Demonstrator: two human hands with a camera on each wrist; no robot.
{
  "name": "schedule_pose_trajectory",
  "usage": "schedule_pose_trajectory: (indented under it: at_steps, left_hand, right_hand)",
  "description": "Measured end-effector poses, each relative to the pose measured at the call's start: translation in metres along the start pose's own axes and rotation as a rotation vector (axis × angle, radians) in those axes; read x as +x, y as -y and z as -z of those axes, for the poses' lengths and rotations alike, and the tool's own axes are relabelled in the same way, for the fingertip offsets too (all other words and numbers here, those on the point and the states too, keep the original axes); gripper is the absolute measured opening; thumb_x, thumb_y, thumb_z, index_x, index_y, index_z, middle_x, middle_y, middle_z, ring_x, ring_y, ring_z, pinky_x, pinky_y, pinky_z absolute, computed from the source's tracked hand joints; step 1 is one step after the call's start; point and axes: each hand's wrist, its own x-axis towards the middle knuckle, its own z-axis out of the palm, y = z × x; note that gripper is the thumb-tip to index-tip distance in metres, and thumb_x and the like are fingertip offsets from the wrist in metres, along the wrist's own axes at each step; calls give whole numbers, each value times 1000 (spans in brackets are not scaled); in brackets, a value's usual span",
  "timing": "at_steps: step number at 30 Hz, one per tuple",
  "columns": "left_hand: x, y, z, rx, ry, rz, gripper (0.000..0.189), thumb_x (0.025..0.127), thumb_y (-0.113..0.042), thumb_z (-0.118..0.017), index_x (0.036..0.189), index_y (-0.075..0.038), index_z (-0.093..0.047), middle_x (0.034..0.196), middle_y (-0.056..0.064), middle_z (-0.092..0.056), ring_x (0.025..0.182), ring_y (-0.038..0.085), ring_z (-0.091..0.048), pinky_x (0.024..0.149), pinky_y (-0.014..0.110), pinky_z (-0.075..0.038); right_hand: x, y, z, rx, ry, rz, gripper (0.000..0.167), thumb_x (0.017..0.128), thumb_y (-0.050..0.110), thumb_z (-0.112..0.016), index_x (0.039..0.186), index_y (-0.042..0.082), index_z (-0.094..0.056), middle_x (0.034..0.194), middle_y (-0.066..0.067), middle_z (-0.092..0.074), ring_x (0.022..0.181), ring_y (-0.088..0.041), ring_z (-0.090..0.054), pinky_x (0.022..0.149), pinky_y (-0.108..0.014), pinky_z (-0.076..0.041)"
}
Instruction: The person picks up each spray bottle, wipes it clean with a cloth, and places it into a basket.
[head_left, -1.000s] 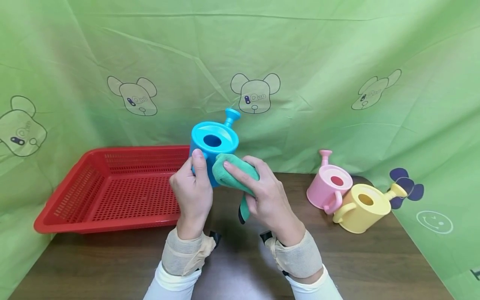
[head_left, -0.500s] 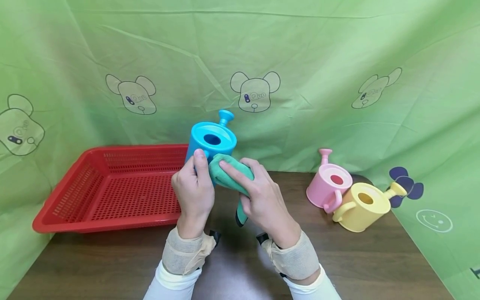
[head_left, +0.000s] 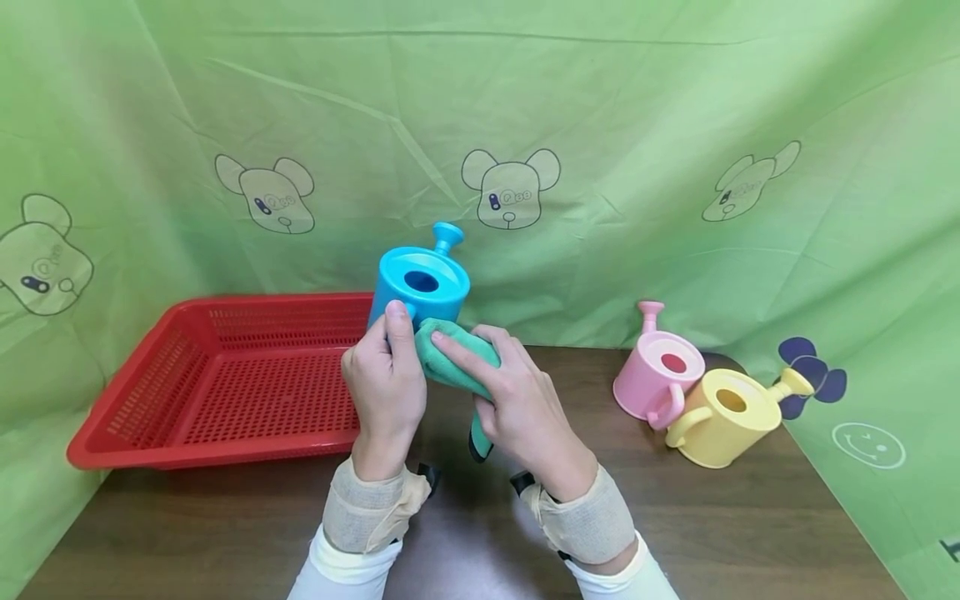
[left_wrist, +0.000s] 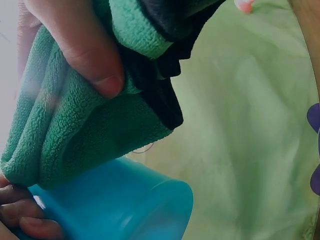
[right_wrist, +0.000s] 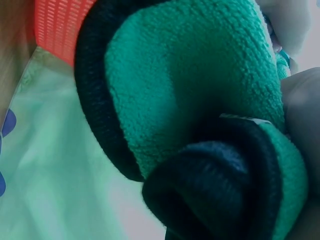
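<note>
My left hand [head_left: 385,383] grips the handle of a blue watering can [head_left: 442,310], thumb on top, holding it up in the middle of the head view. The can's round top opening faces me and its spout points away. In my right hand [head_left: 525,404] is a folded green cloth [head_left: 461,354] with dark edging, its bunched end against the can's near side by the handle. The left wrist view shows the cloth [left_wrist: 100,130] overlapping the can's side [left_wrist: 125,200]. Folds of cloth [right_wrist: 195,75] fill most of the right wrist view and hide the can there.
A red plastic basket [head_left: 225,454] with a perforated bottom stands at the left on the brown wooden table [head_left: 720,533]. To the right, a pink watering can [head_left: 648,375] and a yellow watering can [head_left: 723,433] stand side by side. A green printed curtain [head_left: 600,92] hangs behind.
The blue watering can has shifted slightly left, its spout turning a little leftward. My right hand has slid down and left with the cloth along the can's side.
</note>
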Motion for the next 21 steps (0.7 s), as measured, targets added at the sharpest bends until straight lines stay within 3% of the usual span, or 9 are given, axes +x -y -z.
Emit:
schedule_pose_trajectory:
  at_steps: [10, 16, 21]
  left_hand:
    - [0, 0, 2, -26, -1, 34, 51, 110, -27, -52, 64, -7, -46, 53, 8, -39, 48, 14, -36, 51, 25, -32]
    - [2, -3, 4, -201, -35, 152, 51, 111, -24, -49, 66, -1, -47, 57, -1, -41, 54, 12, -39, 61, 26, -36]
    - [5, -6, 6, -324, -96, 185, 53, 111, -22, -48, 67, 6, -45, 56, -9, -42, 54, 10, -40, 63, 26, -37]
  right_hand:
    - [-1, 0, -1, -16, 31, 21, 89, 77, -14, -69, 149, 37, -58, 139, -12, -57, 117, -30, -63, 65, -43, -59]
    - [-2, 2, -3, -17, 46, 40, 88, 78, -13, -70, 147, 40, -59, 140, -11, -57, 121, -28, -62, 65, -41, -60]
    - [-2, 4, -4, -18, 80, 42, 87, 80, -11, -73, 148, 42, -58, 142, -12, -56, 121, -28, -63, 67, -41, -61]
